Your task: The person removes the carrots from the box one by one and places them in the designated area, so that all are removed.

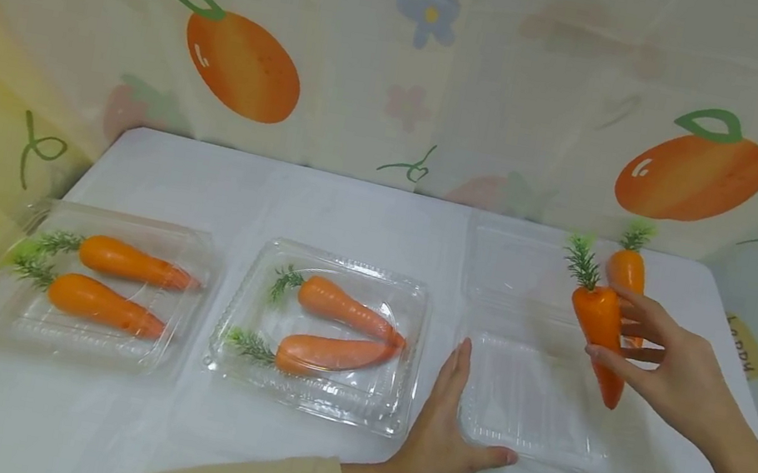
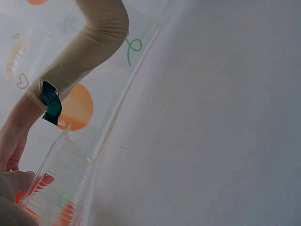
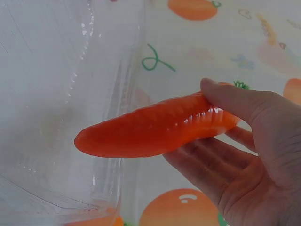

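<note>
seemingly, two clear plastic boxes at eight o'clock are filled; the open third box at four isn't. right hand pinches a green-topped orange carrot over it; left hand's thumb stands apart.

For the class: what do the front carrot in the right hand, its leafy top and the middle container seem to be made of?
Front carrot: probably plastic or coated foam; glossy, with bright highlights.
Leafy top: likely plastic, needle-like sprigs; finish hard to tell.
Middle container: apparently thin clear plastic, shiny; two carrots show through it and its rim catches light.
</note>
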Demonstrator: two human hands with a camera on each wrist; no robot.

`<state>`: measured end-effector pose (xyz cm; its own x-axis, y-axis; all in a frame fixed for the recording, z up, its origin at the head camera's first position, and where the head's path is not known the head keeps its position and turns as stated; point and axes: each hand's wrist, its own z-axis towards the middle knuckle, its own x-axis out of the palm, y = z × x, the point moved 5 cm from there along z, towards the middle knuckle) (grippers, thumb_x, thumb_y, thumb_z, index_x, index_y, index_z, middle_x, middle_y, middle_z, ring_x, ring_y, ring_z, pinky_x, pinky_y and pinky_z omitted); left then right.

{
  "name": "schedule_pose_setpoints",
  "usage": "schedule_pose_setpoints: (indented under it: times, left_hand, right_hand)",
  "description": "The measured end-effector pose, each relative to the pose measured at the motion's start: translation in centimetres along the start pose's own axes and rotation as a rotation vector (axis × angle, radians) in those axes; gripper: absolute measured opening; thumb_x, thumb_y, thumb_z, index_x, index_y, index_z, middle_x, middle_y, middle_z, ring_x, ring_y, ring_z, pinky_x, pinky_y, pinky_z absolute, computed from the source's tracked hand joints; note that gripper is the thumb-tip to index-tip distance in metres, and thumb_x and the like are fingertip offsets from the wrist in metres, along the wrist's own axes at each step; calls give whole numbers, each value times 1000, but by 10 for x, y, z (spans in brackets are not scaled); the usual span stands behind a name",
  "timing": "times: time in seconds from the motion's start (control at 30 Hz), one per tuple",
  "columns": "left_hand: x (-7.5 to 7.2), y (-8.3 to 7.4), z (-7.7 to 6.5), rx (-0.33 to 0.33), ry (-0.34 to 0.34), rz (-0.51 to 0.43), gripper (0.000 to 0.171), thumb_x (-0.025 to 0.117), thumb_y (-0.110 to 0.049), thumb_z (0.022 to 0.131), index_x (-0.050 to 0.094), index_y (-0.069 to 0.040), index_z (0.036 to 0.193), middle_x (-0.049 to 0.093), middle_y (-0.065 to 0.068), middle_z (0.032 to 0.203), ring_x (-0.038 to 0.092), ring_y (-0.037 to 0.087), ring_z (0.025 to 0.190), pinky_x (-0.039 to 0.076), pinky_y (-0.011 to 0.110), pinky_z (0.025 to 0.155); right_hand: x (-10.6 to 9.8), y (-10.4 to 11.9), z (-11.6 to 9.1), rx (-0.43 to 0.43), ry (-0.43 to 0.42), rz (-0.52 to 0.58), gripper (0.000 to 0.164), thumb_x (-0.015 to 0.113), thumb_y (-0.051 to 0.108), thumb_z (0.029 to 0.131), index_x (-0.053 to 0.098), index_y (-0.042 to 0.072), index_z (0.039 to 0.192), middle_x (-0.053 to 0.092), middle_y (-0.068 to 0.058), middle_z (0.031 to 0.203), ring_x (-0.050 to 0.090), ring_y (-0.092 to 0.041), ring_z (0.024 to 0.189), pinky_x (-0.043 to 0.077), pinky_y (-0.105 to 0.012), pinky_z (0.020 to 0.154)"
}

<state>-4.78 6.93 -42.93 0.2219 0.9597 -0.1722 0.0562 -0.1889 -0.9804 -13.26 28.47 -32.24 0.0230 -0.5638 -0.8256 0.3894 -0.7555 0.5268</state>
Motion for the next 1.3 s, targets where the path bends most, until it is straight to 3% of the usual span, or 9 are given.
schedule_pose_setpoints:
  times: [0.03,0.13,0.27,0.6,0.9,1.17,1.3]
  left_hand:
    - [0,0,0,0,-3,0,123,90,-22,69,7,-22,159,12,-6,162,21,18,146,23,43,118]
    - [0,1,-1,-1,-9,-2,123,91,-22,68,7,-22,159,13,-6,162,20,17,147,23,43,118]
    - [0,1,0,-2,-12,-7,124,91,-21,68,7,-23,159,13,-6,162,18,17,147,24,45,118]
    - [0,2,-1,-4,-13,-11,124,91,-20,68,7,-22,159,13,-7,162,18,16,147,23,44,118]
    - [0,2,0,-10,-13,-8,123,90,-20,69,7,-22,159,13,-7,162,17,16,147,23,43,118]
    - [0,2,0,-10,-12,-12,123,91,-21,69,7,-23,159,12,-9,162,18,15,147,24,42,118]
    - [1,2,1,-8,-9,-13,124,91,-21,69,6,-23,159,12,-9,162,17,14,147,23,42,118]
  right_hand:
    - [-1,-1,0,10,-17,5,77,83,8,77,44,5,144,63,-27,115,63,-43,92,40,2,71]
    - [-7,-6,1,65,-98,30,79,83,6,77,44,7,145,62,-29,115,68,-14,92,40,3,69]
    - [-15,-12,3,115,-219,62,78,82,2,77,46,9,145,61,-28,117,47,25,87,40,3,68]
    - [-25,-26,3,219,-277,32,75,80,12,82,44,11,147,58,-33,122,42,27,83,37,4,65]
    - [-35,-47,7,291,-367,10,72,77,17,85,44,19,149,56,-31,122,43,19,84,35,5,67]
    - [-45,-77,14,400,-337,-9,71,71,27,90,37,22,153,53,-33,130,37,16,83,31,4,65]
    - [-51,-92,15,521,-342,-21,70,65,33,94,29,33,154,48,-26,142,41,5,93,43,-6,82]
